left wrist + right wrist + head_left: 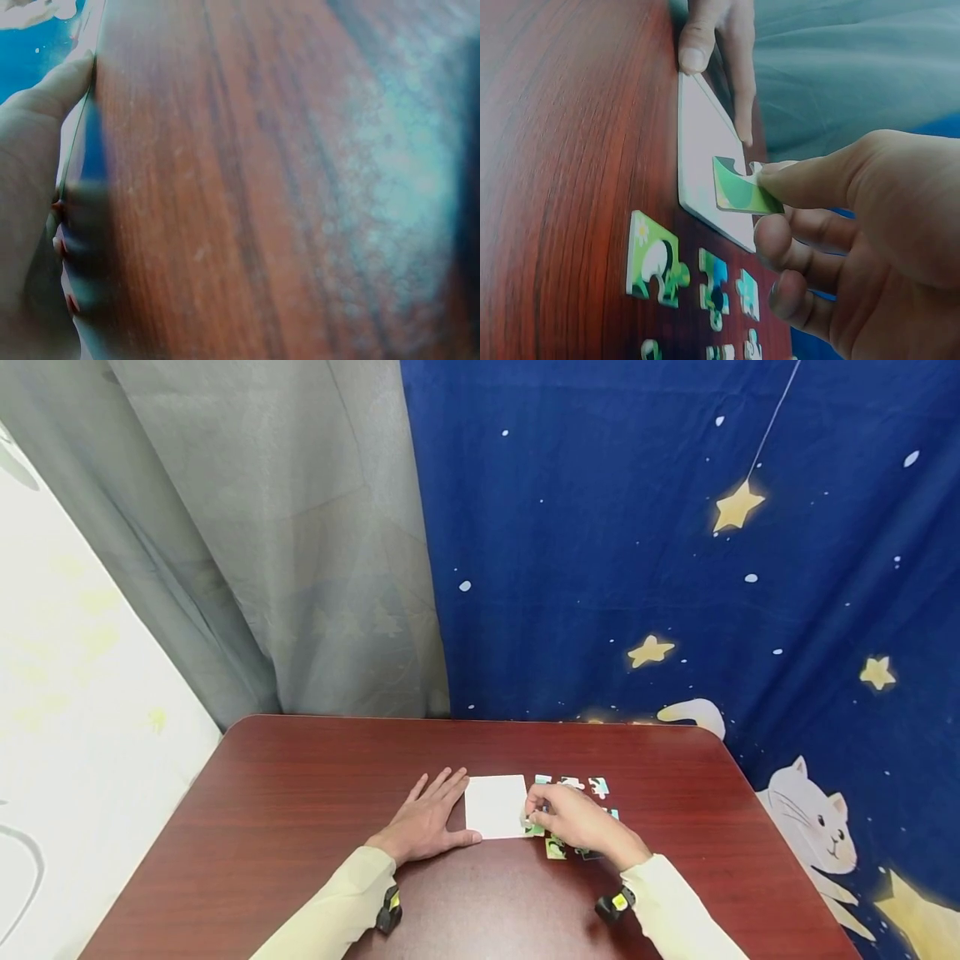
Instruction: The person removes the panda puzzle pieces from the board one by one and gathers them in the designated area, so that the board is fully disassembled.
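A square white puzzle board (495,807) lies flat on the table. My left hand (429,821) rests at its left side, fingers spread, with thumb and fingertips right at its edge. In the right wrist view, my right hand (885,202) pinches a green jigsaw piece (739,191) between thumb and fingers. That piece is tilted up over the right part of the board. Close by, beyond the board's right edge, lies a loose green piece with a white flower (640,251). In the left wrist view the left thumb (56,90) shows, while most fingers are hidden.
Several loose jigsaw pieces lie right of the board, among them a light blue one (598,787) and a green one (556,848); my right hand partly covers the group. Behind the reddish-brown table (315,777) hang a grey curtain (300,568) and a blue starry one (570,527).
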Tool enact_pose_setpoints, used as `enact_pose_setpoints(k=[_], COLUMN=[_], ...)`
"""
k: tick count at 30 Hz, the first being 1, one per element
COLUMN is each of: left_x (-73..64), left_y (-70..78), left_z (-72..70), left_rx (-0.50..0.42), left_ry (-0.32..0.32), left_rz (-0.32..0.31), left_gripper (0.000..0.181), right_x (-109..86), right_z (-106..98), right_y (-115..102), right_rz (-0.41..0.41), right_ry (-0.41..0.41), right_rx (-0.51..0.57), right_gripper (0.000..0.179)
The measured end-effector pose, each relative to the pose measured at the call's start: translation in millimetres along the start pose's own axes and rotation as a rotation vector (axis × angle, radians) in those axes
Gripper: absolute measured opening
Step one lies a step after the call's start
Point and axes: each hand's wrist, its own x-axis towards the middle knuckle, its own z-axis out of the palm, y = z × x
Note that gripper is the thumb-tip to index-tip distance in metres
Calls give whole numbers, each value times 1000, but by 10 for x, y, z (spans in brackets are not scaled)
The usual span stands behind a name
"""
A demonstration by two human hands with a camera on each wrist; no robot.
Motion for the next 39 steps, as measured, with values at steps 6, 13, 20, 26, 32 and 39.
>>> enact_pose_setpoints(k=[6, 13, 20, 26, 32, 39], left_x=[-5, -18, -26, -14, -4, 16], left_y=[8, 10, 12, 4, 3, 6], left_z=[5, -4, 0, 0, -4, -5], left_rx=[25, 45, 43, 53, 62, 64], left_ry=[-27, -13, -18, -22, -33, -27], left_rz=[-15, -14, -16, -25, -27, -26], left_gripper=[101, 101, 101, 101, 102, 102], right_x=[-144, -317, -531, -694, -824, -939], right_z=[-76, -195, -269, -335, -390, -488], right_y=[72, 122, 215, 316, 432, 529], right_rz=[-11, 32, 45, 66, 79, 96], right_ry=[2, 19, 24, 35, 49, 57], right_rx=[11, 26, 43, 41, 58, 71], right_gripper=[13, 13, 12, 14, 15, 14])
